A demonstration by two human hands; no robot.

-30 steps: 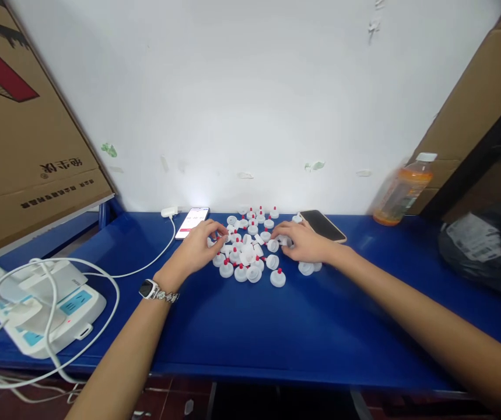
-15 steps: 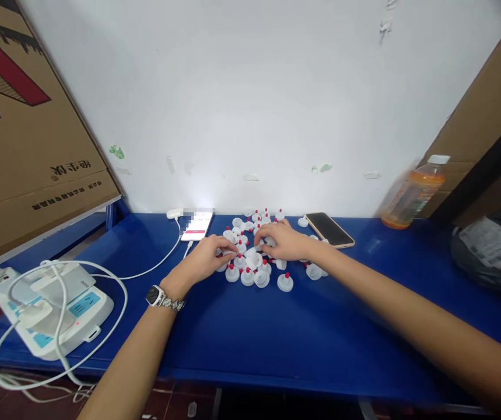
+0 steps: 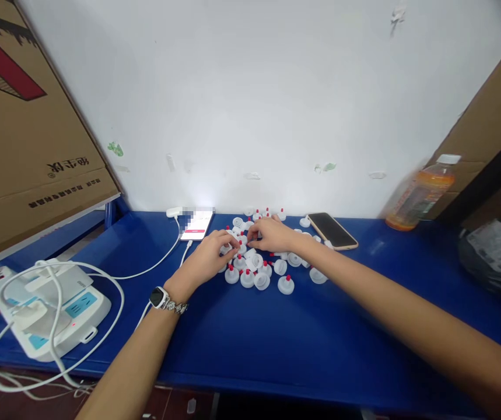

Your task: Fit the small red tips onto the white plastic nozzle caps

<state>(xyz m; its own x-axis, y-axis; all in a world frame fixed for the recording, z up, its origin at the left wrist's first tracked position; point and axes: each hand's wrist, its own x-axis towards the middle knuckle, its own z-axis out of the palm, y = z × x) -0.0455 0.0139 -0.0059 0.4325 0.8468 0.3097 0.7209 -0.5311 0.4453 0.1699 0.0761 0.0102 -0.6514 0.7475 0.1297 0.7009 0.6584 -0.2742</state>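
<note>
A pile of small white caps with red tips lies on the blue table near the wall. My left hand, with a watch on its wrist, rests at the pile's left side, its fingers curled on a white cap. My right hand reaches in over the pile's far side. Its fingertips are pinched close to the left hand's fingertips, and whether they grip a piece is too small to tell. Loose caps sit in front of both hands.
A lit phone on a white cable lies left of the pile, a dark phone right of it. An orange drink bottle stands at the back right, a black bag at the far right. A white power strip with cables sits front left, cardboard behind it.
My right hand has moved left across the pile until its fingertips meet the left hand's. The left hand has shifted slightly forward. The camera has swung a little to the left.
</note>
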